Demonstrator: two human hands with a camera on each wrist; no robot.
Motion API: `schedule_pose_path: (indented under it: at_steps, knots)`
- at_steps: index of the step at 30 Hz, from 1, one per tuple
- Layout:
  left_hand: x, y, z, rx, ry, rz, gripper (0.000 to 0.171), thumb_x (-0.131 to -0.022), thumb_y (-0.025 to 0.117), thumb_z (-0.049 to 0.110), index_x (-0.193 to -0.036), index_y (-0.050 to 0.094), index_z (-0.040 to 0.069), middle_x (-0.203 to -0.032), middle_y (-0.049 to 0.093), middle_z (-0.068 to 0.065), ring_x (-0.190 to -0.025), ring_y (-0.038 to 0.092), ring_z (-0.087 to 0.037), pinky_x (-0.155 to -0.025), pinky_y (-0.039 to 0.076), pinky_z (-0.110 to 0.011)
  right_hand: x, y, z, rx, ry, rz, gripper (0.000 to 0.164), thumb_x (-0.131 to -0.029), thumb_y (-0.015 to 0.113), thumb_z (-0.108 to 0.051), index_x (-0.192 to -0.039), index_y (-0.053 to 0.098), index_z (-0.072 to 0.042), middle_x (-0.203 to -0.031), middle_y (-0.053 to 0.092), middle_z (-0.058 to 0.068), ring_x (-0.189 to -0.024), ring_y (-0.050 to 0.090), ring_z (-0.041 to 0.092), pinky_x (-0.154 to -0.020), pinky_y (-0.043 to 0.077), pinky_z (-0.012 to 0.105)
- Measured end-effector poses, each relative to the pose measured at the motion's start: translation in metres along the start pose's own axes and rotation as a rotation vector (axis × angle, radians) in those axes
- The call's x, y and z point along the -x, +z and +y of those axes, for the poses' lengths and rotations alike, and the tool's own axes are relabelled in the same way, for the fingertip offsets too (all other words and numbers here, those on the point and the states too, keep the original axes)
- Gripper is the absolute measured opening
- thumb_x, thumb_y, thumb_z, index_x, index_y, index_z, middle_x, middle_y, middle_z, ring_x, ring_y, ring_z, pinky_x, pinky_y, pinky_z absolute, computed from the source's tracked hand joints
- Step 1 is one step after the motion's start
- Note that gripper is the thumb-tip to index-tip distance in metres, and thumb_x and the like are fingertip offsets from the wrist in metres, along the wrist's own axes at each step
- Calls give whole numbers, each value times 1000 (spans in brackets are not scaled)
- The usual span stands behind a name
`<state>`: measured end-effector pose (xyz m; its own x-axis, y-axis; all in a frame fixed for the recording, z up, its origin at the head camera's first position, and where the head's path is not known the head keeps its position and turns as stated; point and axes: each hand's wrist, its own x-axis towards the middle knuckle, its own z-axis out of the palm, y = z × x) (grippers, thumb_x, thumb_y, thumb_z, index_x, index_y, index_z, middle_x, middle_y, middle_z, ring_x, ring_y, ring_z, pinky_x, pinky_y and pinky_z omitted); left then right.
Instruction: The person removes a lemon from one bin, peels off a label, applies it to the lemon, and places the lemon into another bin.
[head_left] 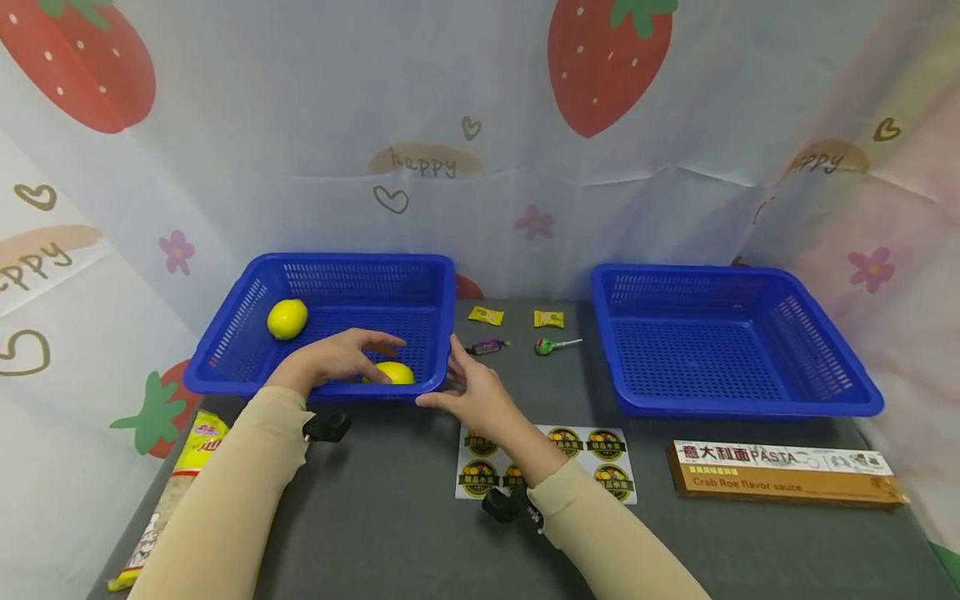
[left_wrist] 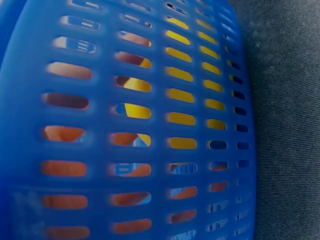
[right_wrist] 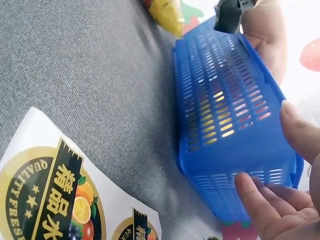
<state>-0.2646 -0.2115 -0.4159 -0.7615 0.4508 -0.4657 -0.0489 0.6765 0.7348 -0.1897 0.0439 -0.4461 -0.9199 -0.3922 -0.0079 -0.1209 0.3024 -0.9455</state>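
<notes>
Inside the left blue basket, my left hand reaches over the front rim, fingers loosely spread. Its thumb lies right at a yellow lemon near the front right corner, which shows as yellow through the slots in the left wrist view. A second lemon sits at the basket's left side. My right hand rests its fingertips about the basket's front right corner, thumb towards the front and fingers along the right wall. In the right wrist view its fingers are extended against the slotted side.
Two yellow-wrapped candies, a purple-wrapped candy and a lollipop lie between the baskets. Another blue basket stands right, behind a pasta box. A sticker sheet lies beneath my right forearm; a yellow bag lies left.
</notes>
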Motion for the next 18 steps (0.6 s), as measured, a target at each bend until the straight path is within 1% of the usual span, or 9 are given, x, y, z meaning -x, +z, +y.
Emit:
schedule_pose_path:
  at_steps: [4, 6, 9, 12, 18]
  knots:
    - [-2, -1, -2, -17, 14, -11, 63, -93, 73, 15, -151, 48, 16, -156, 45, -15, -145, 36, -41, -112, 36, -63, 0, 0, 0, 6, 10, -1, 107, -88, 78, -35, -163, 4, -15, -162, 36, 3, -141, 47, 17, -98, 55, 34]
    - [-3, -1, -2, -43, 17, 2, 57, -93, 73, 15, -147, 55, 17, -153, 49, -14, -142, 41, -40, -113, 38, -60, 1, 1, 0, 7, 9, -1, 107, -88, 78, -35, -163, 4, -15, -162, 35, 3, -141, 47, 17, -99, 54, 34]
    - [-2, -1, -3, -85, 23, 26, 49, -93, 74, 20, -141, 62, 19, -148, 54, -13, -130, 51, -35, -110, 44, -53, 1, 1, 0, 7, 11, 1, 107, -88, 77, -36, -163, 4, -13, -163, 32, 1, -142, 46, 18, -100, 54, 34]
    - [-2, -1, -3, -95, 26, 46, 47, -92, 75, 24, -138, 64, 19, -145, 56, -12, -118, 57, -29, -103, 51, -47, 1, 0, 0, 4, 14, 3, 107, -88, 77, -36, -163, 4, -13, -163, 31, 0, -142, 45, 17, -100, 54, 34]
    - [3, -2, 0, -98, 53, 68, 50, -92, 75, 25, -140, 62, 15, -144, 56, -14, -110, 61, -27, -95, 56, -43, 1, -1, 1, -11, 38, 3, 107, -88, 78, -37, -163, 5, -15, -162, 34, 1, -142, 46, 19, -103, 52, 37]
